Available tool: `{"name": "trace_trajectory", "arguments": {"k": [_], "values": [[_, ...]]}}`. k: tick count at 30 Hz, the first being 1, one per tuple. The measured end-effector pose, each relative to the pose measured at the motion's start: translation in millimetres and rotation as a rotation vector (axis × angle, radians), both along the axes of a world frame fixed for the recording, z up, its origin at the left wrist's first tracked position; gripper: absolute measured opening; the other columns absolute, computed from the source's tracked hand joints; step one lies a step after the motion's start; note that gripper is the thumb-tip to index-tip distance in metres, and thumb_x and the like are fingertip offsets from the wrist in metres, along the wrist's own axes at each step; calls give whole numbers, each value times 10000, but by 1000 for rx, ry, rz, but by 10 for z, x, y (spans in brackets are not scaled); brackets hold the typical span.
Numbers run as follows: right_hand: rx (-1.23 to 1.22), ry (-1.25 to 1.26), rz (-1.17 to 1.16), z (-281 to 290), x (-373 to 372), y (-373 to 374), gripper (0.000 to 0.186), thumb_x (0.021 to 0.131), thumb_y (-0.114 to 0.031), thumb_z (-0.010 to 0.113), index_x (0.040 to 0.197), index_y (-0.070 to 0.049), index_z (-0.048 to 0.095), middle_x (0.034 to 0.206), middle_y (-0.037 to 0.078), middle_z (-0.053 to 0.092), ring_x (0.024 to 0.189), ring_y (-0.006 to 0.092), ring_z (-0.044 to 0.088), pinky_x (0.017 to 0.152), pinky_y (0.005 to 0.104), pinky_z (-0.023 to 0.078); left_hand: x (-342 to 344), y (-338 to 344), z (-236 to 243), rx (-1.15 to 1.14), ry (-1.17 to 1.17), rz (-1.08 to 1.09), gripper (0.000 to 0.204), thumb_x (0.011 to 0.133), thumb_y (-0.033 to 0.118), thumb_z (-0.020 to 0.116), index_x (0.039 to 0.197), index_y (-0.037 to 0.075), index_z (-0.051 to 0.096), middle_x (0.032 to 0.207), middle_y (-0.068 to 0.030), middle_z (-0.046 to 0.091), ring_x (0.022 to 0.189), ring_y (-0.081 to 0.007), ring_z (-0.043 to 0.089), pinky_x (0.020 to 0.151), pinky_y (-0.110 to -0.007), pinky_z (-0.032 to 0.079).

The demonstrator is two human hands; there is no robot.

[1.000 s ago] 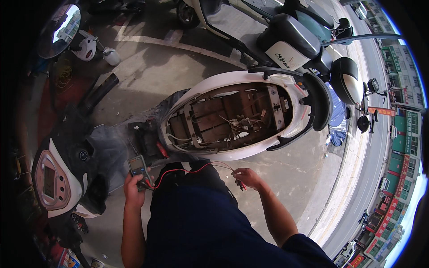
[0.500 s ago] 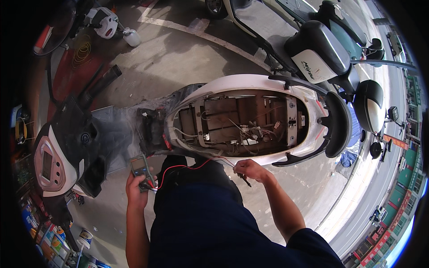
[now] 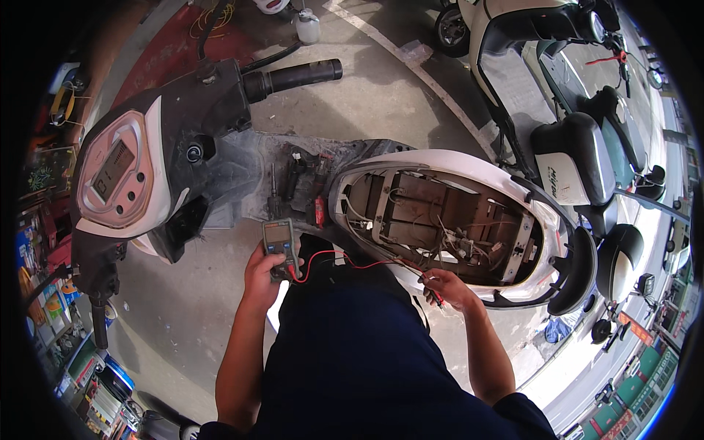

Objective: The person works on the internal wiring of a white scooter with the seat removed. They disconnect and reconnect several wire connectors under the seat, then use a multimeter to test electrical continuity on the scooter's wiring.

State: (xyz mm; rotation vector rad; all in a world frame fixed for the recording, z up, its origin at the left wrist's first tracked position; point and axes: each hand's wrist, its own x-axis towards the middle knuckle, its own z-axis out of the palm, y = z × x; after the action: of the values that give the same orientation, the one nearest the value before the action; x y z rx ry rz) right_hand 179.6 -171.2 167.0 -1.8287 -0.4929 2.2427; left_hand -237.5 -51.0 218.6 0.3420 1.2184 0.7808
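Note:
My left hand is closed round a grey multimeter, its thumb lying over the lower part of the front. A red test lead curves from the meter across to my right hand. That hand is closed on the test probes, of which a red one shows; the fingers partly hide them. Both hands are in front of the electric scooter's near side. Its open seat compartment lies just beyond my right hand, with loose wires and white connectors inside.
The scooter's dashboard and handlebar grip are at the left. Several tools, one with a red handle, lie on its footboard. Other scooters stand at the far right. A white container is on the ground at the back.
The view has swung left, bringing the dashboard closer and more fully into sight. My left hand has raised the multimeter toward the footboard. The red probe now shows at my right hand.

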Motion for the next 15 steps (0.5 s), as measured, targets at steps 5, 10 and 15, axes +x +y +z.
{"name": "trace_trajectory", "arguments": {"k": [5,10,15], "values": [[47,-69,20,100,-53,174,172,958,-167,629,1022,-8,640,826,79,646,718,164,633,609,312,544,-82,40,57,44,-47,19,501,880,42,503,1377,36,438,1196,-202,638,922,-321,680,733,-428,591],[49,-1,-128,188,-40,292,187,956,-176,621,970,10,613,804,98,647,627,189,632,589,305,529,-136,45,-43,90,7,-20,488,884,47,574,1353,34,438,1182,-168,630,937,-297,678,761,-398,583],[12,43,-41,310,-35,286,158,988,-184,602,983,-26,595,707,71,634,528,144,612,484,291,515,-104,34,-121,71,-4,-90,691,768,-6,687,1395,64,404,1251,-133,572,1023,-267,634,838,-395,560]]}}
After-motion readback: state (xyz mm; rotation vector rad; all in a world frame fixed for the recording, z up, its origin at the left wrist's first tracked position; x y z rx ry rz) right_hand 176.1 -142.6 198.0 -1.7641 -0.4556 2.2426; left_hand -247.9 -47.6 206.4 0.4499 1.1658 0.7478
